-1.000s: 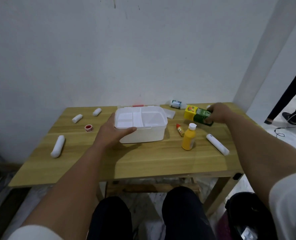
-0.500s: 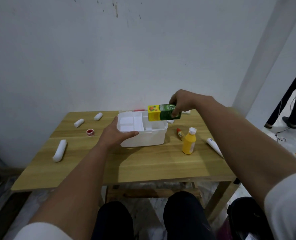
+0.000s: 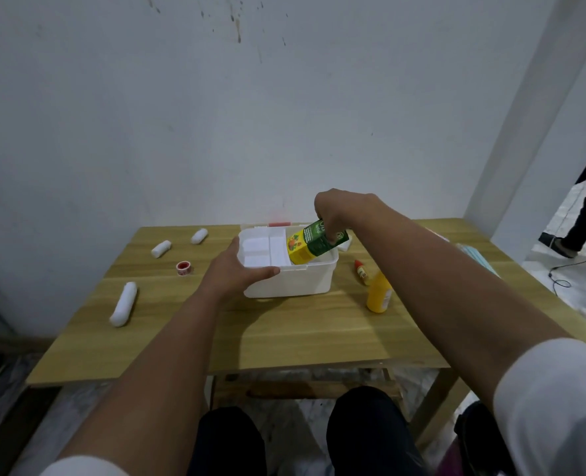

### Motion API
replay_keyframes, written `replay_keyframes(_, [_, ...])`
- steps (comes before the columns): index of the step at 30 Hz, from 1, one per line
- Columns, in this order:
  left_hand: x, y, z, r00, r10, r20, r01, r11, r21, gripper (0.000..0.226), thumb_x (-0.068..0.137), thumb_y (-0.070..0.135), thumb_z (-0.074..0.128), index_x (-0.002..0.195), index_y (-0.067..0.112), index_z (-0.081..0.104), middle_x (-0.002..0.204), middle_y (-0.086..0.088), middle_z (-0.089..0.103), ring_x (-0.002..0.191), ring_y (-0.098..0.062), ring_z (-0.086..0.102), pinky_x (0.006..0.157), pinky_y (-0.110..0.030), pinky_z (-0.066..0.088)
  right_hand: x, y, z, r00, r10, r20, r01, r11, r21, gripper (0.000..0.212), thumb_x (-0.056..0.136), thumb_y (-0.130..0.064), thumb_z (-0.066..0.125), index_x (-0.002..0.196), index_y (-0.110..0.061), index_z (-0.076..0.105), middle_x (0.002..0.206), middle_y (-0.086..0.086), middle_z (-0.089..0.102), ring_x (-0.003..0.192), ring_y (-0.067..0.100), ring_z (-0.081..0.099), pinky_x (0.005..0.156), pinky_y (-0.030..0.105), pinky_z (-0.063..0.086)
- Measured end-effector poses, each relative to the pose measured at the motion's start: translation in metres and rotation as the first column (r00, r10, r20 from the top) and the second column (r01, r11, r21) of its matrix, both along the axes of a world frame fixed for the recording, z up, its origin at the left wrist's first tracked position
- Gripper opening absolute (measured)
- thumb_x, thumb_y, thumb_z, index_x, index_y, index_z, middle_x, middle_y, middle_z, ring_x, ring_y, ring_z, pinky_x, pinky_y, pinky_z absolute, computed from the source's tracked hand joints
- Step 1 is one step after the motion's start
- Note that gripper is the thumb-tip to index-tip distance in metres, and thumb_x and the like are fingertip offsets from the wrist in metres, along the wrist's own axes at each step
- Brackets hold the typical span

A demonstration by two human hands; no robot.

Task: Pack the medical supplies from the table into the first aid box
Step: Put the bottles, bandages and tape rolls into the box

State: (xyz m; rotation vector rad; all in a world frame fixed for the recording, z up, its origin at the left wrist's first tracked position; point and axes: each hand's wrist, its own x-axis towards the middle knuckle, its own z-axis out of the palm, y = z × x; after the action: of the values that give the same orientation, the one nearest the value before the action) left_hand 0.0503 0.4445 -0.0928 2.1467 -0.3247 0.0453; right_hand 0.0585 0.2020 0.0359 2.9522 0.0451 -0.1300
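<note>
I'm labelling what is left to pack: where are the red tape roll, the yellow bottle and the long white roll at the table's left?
red tape roll (image 3: pixel 184 268), head view, its top face
yellow bottle (image 3: pixel 378 295), head view, its body
long white roll (image 3: pixel 124 308), head view, its middle

three white rolls (image 3: pixel 124 304), one tape (image 3: pixel 184 267), perhaps two bottles (image 3: pixel 379 293), one carton (image 3: pixel 310 247).

Dim, even light; soft shadows; wide-angle edge distortion.
</note>
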Motion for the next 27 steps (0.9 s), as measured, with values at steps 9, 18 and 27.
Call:
replay_keyframes(9, [0.002,0.000,-0.001,1.000,0.007,-0.010,-0.007,1.000,0.025,0.106,0.067,0.061,0.087,0.156,0.032,0.036,0.148,0.003,0.054,0.122,-0.016,0.049,0.083,-0.033,0.045,0.014,0.021,-0.037,1.000,0.001,-0.001,-0.001,0.991,0.137,0.045,0.064,-0.020,0.092,0.076,-0.020,0.049,0.084,0.002,0.059,0.081,0.023,0.062,0.081,0.043,0.059])
replay_keyframes(18, [0.002,0.001,-0.003,1.000,-0.005,-0.001,0.005,0.999,0.031,0.107,0.063,0.065,0.086,0.154,0.032,0.039,0.145,0.004,0.057,0.127,-0.021,0.053,0.084,-0.034,0.050,0.018,0.025,-0.082,0.999,-0.053,0.006,0.049,0.958,0.282,0.022,0.076,-0.013,0.071,0.071,-0.020,0.051,0.077,0.003,0.057,0.071,0.022,0.058,0.064,0.033,0.048])
replay_keyframes(27, [0.001,0.002,-0.002,1.000,0.003,0.006,-0.003,0.999,0.050,0.107,0.060,0.070,0.084,0.151,0.036,0.040,0.142,0.008,0.058,0.123,-0.016,0.053,0.079,-0.030,0.046,0.024,0.035,-0.092,0.999,-0.035,0.026,0.023,0.932,0.361,0.018,0.079,-0.013,0.070,0.064,-0.018,0.060,0.068,0.001,0.058,0.067,0.021,0.057,0.061,0.029,0.044])
